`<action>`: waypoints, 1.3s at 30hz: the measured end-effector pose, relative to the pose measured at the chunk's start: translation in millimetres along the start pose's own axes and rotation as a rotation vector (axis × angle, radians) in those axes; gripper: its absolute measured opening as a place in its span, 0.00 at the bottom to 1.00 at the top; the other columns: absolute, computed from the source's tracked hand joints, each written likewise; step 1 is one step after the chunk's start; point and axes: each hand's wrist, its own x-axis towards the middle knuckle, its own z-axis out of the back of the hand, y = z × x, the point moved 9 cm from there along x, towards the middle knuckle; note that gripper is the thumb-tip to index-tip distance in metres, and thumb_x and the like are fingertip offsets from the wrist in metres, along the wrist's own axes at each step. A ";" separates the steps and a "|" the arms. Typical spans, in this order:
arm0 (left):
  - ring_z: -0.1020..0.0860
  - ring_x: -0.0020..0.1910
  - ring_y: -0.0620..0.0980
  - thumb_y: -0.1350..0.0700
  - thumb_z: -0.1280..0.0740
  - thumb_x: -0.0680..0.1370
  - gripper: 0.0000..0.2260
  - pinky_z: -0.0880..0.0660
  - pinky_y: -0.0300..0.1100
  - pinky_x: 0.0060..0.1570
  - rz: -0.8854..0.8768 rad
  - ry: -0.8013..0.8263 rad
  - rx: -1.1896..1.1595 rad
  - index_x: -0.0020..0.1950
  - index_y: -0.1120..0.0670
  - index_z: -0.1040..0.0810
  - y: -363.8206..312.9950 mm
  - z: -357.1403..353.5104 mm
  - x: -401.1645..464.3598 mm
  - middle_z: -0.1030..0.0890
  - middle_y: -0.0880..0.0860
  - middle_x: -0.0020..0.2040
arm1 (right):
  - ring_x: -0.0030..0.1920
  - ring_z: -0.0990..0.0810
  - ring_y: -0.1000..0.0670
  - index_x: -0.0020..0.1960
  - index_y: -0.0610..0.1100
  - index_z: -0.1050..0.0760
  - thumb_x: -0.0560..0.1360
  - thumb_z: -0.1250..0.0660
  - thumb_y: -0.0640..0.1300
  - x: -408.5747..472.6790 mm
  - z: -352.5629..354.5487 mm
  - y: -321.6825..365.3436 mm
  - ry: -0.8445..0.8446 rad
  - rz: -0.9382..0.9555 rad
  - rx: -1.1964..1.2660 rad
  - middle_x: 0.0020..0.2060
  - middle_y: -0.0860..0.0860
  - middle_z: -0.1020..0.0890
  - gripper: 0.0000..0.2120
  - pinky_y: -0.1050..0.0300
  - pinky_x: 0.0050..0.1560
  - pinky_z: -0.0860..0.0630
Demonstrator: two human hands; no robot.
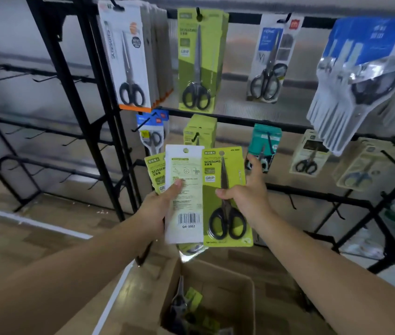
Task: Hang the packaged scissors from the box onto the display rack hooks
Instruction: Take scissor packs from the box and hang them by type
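Note:
My left hand (161,204) grips a stack of green scissor packs (184,194); the front one shows its white back with a barcode. My right hand (245,189) pinches a single green pack of black-handled scissors (226,197), face toward me, beside the stack. Both are held up in front of the black display rack (99,93). Just behind them a hook (195,137) carries matching small green packs (200,128). The open cardboard box (245,286) sits on the floor below, with more green packs (193,298) inside.
Larger green packs (200,59), white-and-orange packs (130,59), blue and teal packs (265,139) hang on other hooks. A fan of clear packs (351,78) juts out at upper right. The rack section at left has several bare hooks (39,79). Wooden floor lies below.

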 end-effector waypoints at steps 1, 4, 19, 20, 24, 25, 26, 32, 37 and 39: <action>0.17 0.47 0.57 0.53 0.31 0.75 0.14 0.21 0.51 0.44 -0.019 -0.012 0.019 0.57 0.58 0.21 -5.3 10.8 6.3 0.17 0.60 0.53 | 0.54 0.22 0.52 0.73 0.50 0.43 0.62 0.27 0.25 5.6 -11.0 -1.5 0.017 0.001 -0.010 0.55 0.53 0.21 0.47 0.62 0.47 0.27; 0.18 0.49 0.58 0.54 0.31 0.75 0.13 0.21 0.54 0.50 -0.079 -0.066 0.064 0.57 0.58 0.21 -28.1 41.6 27.7 0.18 0.60 0.54 | 0.46 0.19 0.60 0.65 0.53 0.35 0.61 0.30 0.21 23.8 -43.1 -3.3 0.052 0.000 0.042 0.48 0.56 0.19 0.42 0.64 0.42 0.22; 0.16 0.35 0.50 0.55 0.31 0.75 0.05 0.21 0.43 0.27 -0.049 0.103 0.098 0.48 0.55 0.20 -94.8 92.0 124.2 0.15 0.51 0.39 | 0.40 0.21 0.63 0.75 0.50 0.45 0.66 0.27 0.29 91.8 -85.2 -17.8 -0.145 -0.016 -0.374 0.52 0.59 0.26 0.46 0.73 0.34 0.27; 0.16 0.35 0.50 0.55 0.30 0.75 0.04 0.21 0.43 0.28 -0.035 0.108 0.099 0.47 0.54 0.20 -94.3 92.1 127.0 0.15 0.51 0.38 | 0.42 0.21 0.58 0.75 0.52 0.47 0.67 0.27 0.32 91.2 -86.1 -18.7 -0.172 -0.003 -0.473 0.51 0.56 0.25 0.46 0.69 0.37 0.25; 0.16 0.35 0.51 0.54 0.29 0.74 0.04 0.21 0.44 0.29 0.007 0.147 0.103 0.45 0.54 0.20 -92.9 90.8 133.8 0.15 0.52 0.39 | 0.49 0.21 0.47 0.76 0.52 0.53 0.69 0.27 0.41 91.0 -91.8 -26.3 -0.190 0.006 -0.729 0.54 0.46 0.21 0.46 0.58 0.48 0.24; 0.16 0.35 0.51 0.54 0.29 0.73 0.04 0.21 0.44 0.28 0.015 0.152 0.103 0.45 0.54 0.20 -92.7 91.1 134.0 0.15 0.52 0.38 | 0.49 0.21 0.47 0.76 0.52 0.54 0.70 0.27 0.42 91.7 -94.3 -26.8 -0.185 0.001 -0.759 0.55 0.45 0.21 0.46 0.59 0.48 0.25; 0.16 0.34 0.51 0.54 0.29 0.73 0.05 0.21 0.44 0.27 0.028 0.158 0.106 0.45 0.54 0.20 -92.3 91.1 133.0 0.15 0.52 0.37 | 0.51 0.21 0.46 0.77 0.51 0.56 0.70 0.27 0.42 94.0 -97.5 -25.9 -0.174 -0.001 -0.782 0.57 0.44 0.22 0.46 0.60 0.48 0.27; 0.16 0.40 0.53 0.51 0.29 0.73 0.11 0.20 0.45 0.31 0.073 0.187 0.132 0.52 0.55 0.20 -91.8 93.1 120.2 0.15 0.54 0.44 | 0.70 0.41 0.40 0.75 0.46 0.45 0.77 0.37 0.47 117.2 -101.6 6.7 -0.343 -0.125 -0.927 0.72 0.42 0.41 0.30 0.50 0.66 0.38; 0.16 0.41 0.54 0.52 0.31 0.74 0.14 0.20 0.46 0.31 0.100 0.242 0.002 0.57 0.55 0.21 -96.1 87.3 109.0 0.15 0.56 0.48 | 0.45 0.20 0.54 0.52 0.45 0.26 0.71 0.29 0.52 82.0 -170.5 11.3 -0.020 -0.088 -0.225 0.49 0.50 0.20 0.15 0.64 0.37 0.27; 0.16 0.44 0.56 0.50 0.31 0.72 0.19 0.19 0.48 0.34 0.117 0.253 -0.042 0.60 0.56 0.22 -96.4 83.6 105.2 0.16 0.58 0.51 | 0.45 0.17 0.51 0.53 0.44 0.23 0.69 0.26 0.45 66.0 -196.3 3.1 0.135 -0.148 -0.078 0.48 0.50 0.16 0.14 0.56 0.43 0.20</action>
